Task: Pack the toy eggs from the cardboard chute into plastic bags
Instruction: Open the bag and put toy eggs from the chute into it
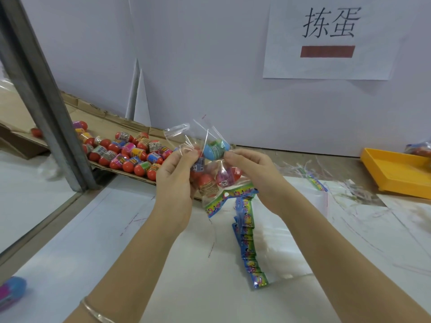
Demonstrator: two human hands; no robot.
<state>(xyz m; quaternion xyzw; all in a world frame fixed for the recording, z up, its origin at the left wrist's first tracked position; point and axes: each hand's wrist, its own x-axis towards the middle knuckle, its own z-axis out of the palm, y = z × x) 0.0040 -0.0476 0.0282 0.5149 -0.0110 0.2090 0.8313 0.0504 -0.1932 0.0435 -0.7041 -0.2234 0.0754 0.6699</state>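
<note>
Eggs [130,152] are being kept on the chute [109,116]; just right of it, a bag [211,197] is being pinched at its mouth by the left hand [175,173] and around a blue egg [213,149] by the right hand [251,169].

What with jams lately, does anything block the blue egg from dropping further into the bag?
Nothing foreign shows. The blue egg sits at the mouth of the plastic bag between left hand and right hand; only packed eggs lie beneath.
</note>
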